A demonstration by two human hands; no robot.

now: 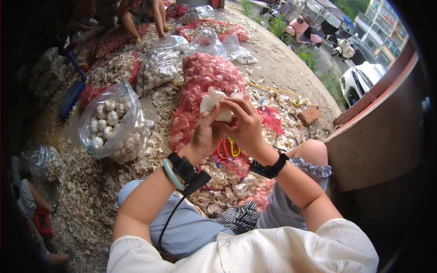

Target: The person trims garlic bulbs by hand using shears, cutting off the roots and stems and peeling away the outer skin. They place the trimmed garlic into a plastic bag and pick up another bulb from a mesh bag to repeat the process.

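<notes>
Both my hands are raised before me, holding a garlic bulb [223, 115] between the fingertips. Papery white skin stands away from the bulb on its upper left. My left hand [204, 135] is closed on it from the left, thumb up. From the right, my right hand [247, 125] pinches it with bent fingers. Behind them lies a full red mesh sack of garlic [211, 73]. Below my hands, scissors [223, 149] with red and yellow handles rest by the sack; their blades are hidden. An open clear plastic bag [111, 120] of white garlic bulbs stands to the left.
Garlic peelings [86, 204] cover the floor around my legs. Further off are more bags [159, 63], a blue dustpan [71, 98] and a seated person [142, 16]. A brick [309, 115] and yellow rope [273, 88] lie right, near a metal panel [378, 150].
</notes>
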